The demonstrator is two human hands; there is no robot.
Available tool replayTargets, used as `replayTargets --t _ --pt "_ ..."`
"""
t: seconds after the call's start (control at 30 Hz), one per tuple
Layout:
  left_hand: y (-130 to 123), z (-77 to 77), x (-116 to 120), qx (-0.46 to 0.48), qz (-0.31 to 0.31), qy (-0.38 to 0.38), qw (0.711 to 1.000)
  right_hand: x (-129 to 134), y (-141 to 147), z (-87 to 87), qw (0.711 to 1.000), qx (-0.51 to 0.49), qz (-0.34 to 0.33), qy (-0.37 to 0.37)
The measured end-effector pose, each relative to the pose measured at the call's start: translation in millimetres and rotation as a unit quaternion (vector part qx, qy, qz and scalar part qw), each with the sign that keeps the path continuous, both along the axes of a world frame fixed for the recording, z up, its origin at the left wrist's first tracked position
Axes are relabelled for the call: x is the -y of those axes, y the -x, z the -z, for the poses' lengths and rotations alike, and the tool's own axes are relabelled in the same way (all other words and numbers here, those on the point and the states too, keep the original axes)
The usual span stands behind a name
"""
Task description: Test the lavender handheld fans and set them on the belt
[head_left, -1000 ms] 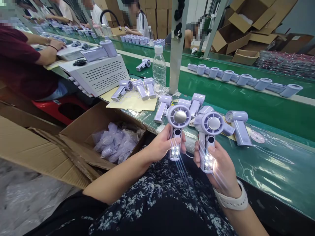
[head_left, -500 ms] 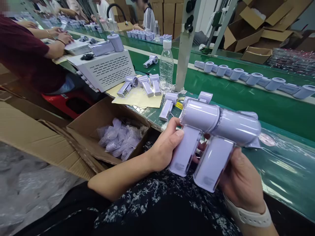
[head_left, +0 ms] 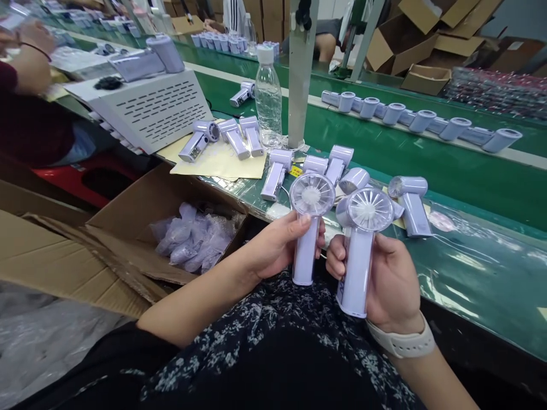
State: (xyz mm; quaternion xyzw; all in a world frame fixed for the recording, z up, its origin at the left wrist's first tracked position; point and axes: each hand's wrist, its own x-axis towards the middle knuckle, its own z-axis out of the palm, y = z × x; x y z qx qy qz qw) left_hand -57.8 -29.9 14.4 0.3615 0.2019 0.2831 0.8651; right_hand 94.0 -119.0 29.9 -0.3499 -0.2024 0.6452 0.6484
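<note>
My left hand (head_left: 280, 242) is closed round the handle of a lavender handheld fan (head_left: 305, 250), its round grille tipped up toward me. In my right hand (head_left: 391, 279) is a second lavender handheld fan (head_left: 358, 267), gripped by the handle, its grille also facing me. The two fans stand side by side over my lap, slightly apart. Just beyond them on the green bench lie several more fans, among them one on the right (head_left: 413, 208) and one on the left (head_left: 277, 173).
A cardboard box (head_left: 128, 205) with bagged lavender pieces (head_left: 192, 236) stands at my left. Yellow paper (head_left: 222, 165) bears several fans, near a water bottle (head_left: 268, 102) and a metal post (head_left: 301, 74). A white vented case (head_left: 158, 108) sits left. Fans line the conveyor (head_left: 427, 148). A co-worker's hand (head_left: 36, 42) shows far left.
Both fans have turned from lying sideways, heads end to end, to having their grilles toward me. They are now further apart. My view has shifted a little to the right.
</note>
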Motion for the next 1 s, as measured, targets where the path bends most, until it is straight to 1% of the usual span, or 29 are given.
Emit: replayTargets --t 0.13,0.27,0.4,0.47,0.53,0.67,0.8,1.0 --pt "3.9 0.2 -3.3 0.035 0.014 -0.008 0.999 2.6 -3.3 -1.0 0.999 0.008 0.049 -0.015" --pt "7.9 -3.1 -3.6 0.030 0.015 -0.042 0.999 3.8 -9.3 2.3 0.994 0.024 0.101 -0.036" --pt "8.8 -6.1 -2.2 -0.021 0.001 -0.085 0.996 5.3 -12.3 9.7 0.985 0.049 0.165 0.007" --pt "8.3 -4.5 -2.3 -0.046 -0.011 -0.101 0.994 5.5 -11.7 12.2 0.984 0.059 0.169 0.023" --pt "7.6 -1.6 -2.7 -0.058 -0.016 -0.105 0.993 5.0 -10.3 13.6 0.984 0.070 0.165 0.023" --pt "6.7 2.3 -3.0 -0.068 -0.019 -0.105 0.992 3.0 -7.6 14.8 0.983 0.080 0.163 0.027" --pt "7.4 2.7 -3.0 -0.072 -0.016 -0.104 0.992 1.9 -5.5 15.0 0.982 0.079 0.166 0.036" --pt "8.5 6.6 -3.9 -0.074 -0.027 -0.101 0.992 2.8 -2.9 16.5 0.979 0.093 0.175 0.041"
